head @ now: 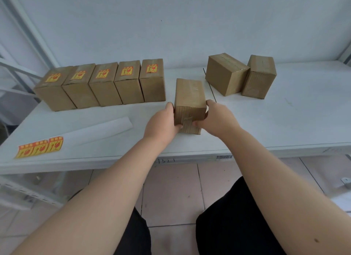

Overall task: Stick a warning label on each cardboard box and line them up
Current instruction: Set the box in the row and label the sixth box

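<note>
A plain cardboard box with no label stands on the white table in the middle. My left hand grips its left side and my right hand grips its right side. To its left, several boxes stand side by side in a row, each with a yellow and red warning label on top. Two unlabelled boxes sit at the back right, touching each other. A strip of three warning labels lies near the table's front left edge.
A white backing sheet lies on the table between the labels and my left hand. A white wall rises behind the table. A metal shelf frame stands at the lower left. Below is a tiled floor.
</note>
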